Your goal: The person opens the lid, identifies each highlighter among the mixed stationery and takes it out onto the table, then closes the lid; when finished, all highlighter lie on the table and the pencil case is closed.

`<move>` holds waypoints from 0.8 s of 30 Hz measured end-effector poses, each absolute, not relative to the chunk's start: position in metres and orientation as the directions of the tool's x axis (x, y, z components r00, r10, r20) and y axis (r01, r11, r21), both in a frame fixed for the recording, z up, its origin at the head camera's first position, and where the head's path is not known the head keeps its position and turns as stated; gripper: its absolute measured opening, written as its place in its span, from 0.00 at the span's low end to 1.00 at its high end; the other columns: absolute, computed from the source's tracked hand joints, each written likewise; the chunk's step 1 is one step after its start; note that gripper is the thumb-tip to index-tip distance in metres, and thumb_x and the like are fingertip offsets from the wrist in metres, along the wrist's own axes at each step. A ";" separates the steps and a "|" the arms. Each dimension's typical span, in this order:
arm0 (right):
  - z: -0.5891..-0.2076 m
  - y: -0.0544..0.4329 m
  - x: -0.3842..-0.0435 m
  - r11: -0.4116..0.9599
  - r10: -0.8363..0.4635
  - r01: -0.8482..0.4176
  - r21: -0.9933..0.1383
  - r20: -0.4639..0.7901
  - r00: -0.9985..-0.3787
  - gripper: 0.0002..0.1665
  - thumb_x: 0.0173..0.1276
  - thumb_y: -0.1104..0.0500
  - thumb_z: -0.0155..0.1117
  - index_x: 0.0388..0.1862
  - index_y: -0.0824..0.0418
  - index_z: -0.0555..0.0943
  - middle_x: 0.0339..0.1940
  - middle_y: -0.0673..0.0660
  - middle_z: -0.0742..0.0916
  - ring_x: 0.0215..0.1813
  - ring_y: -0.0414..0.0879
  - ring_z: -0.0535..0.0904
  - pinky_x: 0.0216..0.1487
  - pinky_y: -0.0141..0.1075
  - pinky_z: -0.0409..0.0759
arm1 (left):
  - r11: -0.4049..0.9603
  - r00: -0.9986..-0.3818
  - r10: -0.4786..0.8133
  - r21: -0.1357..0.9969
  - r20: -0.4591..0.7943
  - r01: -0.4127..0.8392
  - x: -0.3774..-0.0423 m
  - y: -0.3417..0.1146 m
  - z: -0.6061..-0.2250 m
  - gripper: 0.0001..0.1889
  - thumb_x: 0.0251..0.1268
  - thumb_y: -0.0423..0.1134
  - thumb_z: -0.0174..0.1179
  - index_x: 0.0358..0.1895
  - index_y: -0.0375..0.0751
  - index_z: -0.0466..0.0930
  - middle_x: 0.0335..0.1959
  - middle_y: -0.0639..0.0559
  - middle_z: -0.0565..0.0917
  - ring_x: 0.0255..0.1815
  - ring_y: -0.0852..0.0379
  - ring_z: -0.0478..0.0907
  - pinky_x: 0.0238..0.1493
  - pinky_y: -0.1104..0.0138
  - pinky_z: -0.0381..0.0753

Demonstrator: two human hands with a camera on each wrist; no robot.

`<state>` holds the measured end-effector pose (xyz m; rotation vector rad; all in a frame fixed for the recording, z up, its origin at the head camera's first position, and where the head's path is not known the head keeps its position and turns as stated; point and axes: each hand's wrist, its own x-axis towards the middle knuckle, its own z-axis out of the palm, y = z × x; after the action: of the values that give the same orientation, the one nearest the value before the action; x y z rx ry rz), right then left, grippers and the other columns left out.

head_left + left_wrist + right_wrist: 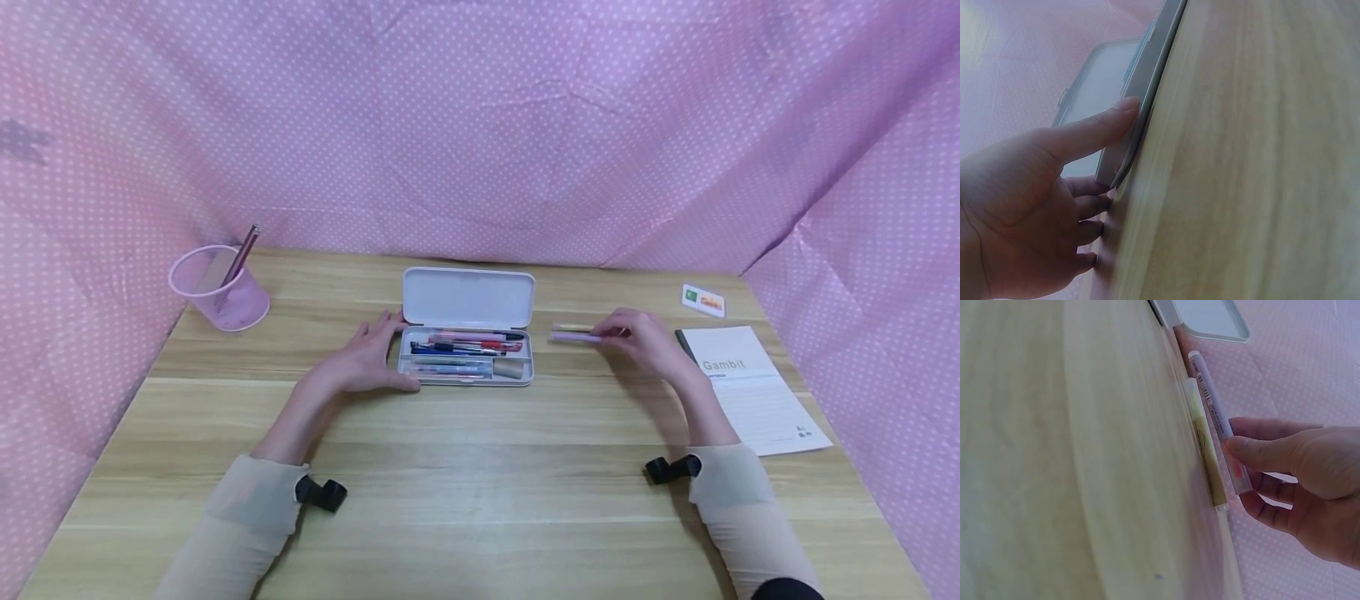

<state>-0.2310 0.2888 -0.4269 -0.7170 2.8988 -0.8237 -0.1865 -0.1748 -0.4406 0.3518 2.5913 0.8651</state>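
An open white pencil case (468, 300) lies mid-table, its lid tipped back. Pens (465, 343) fill its rear compartment, with more slim pens (450, 367) and a grey-brown eraser-like block (507, 367) in front. My left hand (363, 364) grips the case's left end, thumb against the front wall and index finger at the back corner. To the right of the case, my right hand (648, 346) pinches a light purple pen (1212, 400) near one end between thumb and fingers. A yellow pen (1210, 456) lies right alongside it on the wood.
A pink cup (232, 304) holding dark pencils (242, 252) stands at the back left. On the right lie a notepad (750, 392) marked "Gambit" and, behind it, a small white card-like item (703, 301). A pink dotted cloth (480, 142) hangs behind the table.
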 end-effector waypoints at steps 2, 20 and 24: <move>-0.428 0.288 -0.232 0.755 -0.446 -0.425 -0.499 0.084 -0.891 0.12 0.65 0.69 0.71 0.46 0.59 0.90 0.44 0.59 0.92 0.47 0.54 0.88 0.52 0.50 0.87 | 0.777 -0.895 0.352 0.618 -0.275 0.116 -0.186 -0.175 -0.440 0.59 0.49 0.61 0.77 0.81 0.44 0.52 0.86 0.33 0.40 0.86 0.28 0.33 0.82 0.32 0.36; -0.432 0.287 -0.231 0.773 -0.449 -0.433 -0.463 0.083 -0.890 0.12 0.63 0.70 0.72 0.43 0.60 0.90 0.42 0.58 0.92 0.45 0.54 0.88 0.50 0.52 0.87 | 0.779 -0.892 0.356 0.616 -0.278 0.118 -0.186 -0.175 -0.440 0.61 0.49 0.60 0.77 0.82 0.43 0.49 0.86 0.34 0.38 0.85 0.26 0.32 0.81 0.31 0.37; -0.432 0.286 -0.232 0.788 -0.441 -0.418 -0.452 0.060 -0.895 0.11 0.64 0.69 0.72 0.43 0.59 0.90 0.42 0.58 0.92 0.46 0.53 0.88 0.51 0.52 0.87 | 0.779 -0.891 0.354 0.617 -0.284 0.113 -0.186 -0.175 -0.439 0.61 0.50 0.60 0.77 0.82 0.42 0.50 0.86 0.34 0.37 0.85 0.26 0.32 0.81 0.31 0.37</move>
<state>-0.2315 0.2862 -0.4322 -0.7034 2.9241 -0.7223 -0.1859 -0.1748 -0.4395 0.3546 2.5843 0.8610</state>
